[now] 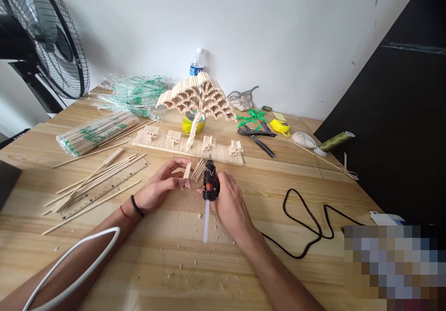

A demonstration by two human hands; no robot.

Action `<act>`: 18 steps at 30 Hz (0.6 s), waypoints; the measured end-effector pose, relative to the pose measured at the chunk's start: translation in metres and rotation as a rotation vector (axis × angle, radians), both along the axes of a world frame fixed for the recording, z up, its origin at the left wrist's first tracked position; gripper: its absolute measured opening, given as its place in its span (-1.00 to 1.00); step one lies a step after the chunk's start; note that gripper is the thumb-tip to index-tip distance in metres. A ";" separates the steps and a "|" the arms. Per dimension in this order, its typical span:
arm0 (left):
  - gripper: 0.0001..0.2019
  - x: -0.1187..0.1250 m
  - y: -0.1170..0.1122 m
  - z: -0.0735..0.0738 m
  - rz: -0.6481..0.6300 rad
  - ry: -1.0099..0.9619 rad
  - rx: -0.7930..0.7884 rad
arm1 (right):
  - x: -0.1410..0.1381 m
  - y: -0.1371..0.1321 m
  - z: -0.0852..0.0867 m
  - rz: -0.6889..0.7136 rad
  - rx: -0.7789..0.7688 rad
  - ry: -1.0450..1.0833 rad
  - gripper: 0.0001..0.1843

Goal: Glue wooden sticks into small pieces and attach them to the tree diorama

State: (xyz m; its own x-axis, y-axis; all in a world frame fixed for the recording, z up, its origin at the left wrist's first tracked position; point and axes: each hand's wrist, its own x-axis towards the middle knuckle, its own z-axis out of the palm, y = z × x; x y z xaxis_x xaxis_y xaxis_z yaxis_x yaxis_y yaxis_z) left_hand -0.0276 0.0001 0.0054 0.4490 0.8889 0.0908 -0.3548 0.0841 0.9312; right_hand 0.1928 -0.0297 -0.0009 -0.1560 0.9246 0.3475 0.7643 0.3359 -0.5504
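In my right hand [228, 199] is a black hot glue gun [210, 178], its nozzle pointing away from me and a clear glue stick [206, 220] sticking out of its back. My left hand [169, 183] pinches a small piece made of short wooden sticks [187, 170]. More short wooden sticks [198, 170] show between that piece and the gun; whether they are joined to it I cannot tell. Just beyond my hands stands a model built of wooden sticks [202, 99], with a broad canopy on a leaning trunk and several small tables and stools on its flat base [223, 153].
Loose sticks [90, 181] and a clear ruler [114, 185] lie left, near a bagged stick bundle [99, 132]. Pliers [258, 139], yellow tape measure [279, 127] and thread spool [336, 141] lie right. A black cord [306, 241] trails right. A fan [45, 36] stands left.
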 end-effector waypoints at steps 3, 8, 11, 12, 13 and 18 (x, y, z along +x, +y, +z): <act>-0.59 -0.001 0.000 -0.002 -0.019 0.013 0.016 | 0.004 -0.002 0.007 -0.012 -0.044 0.075 -0.80; -0.56 -0.001 -0.002 0.002 -0.068 0.059 0.020 | 0.014 -0.008 0.022 -0.030 -0.221 0.282 -0.61; -0.48 -0.001 -0.002 0.005 -0.128 0.114 0.023 | 0.014 -0.012 0.028 0.005 -0.279 0.459 -0.56; -0.46 -0.001 -0.002 0.005 -0.147 0.129 0.028 | 0.013 -0.013 0.028 0.025 -0.291 0.514 -0.55; -0.46 -0.001 -0.002 0.006 -0.162 0.140 0.038 | 0.012 -0.015 0.029 0.046 -0.307 0.555 -0.54; -0.47 0.001 -0.004 0.008 -0.202 0.165 0.102 | 0.007 -0.019 0.030 0.079 -0.358 0.597 -0.57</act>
State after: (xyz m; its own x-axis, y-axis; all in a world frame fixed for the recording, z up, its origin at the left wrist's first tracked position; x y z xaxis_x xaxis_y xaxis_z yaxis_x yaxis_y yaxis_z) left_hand -0.0262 -0.0037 0.0136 0.6327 0.7696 0.0862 -0.1830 0.0404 0.9823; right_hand 0.1998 -0.0490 0.0294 -0.1047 0.9920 0.0708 0.2776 0.0975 -0.9557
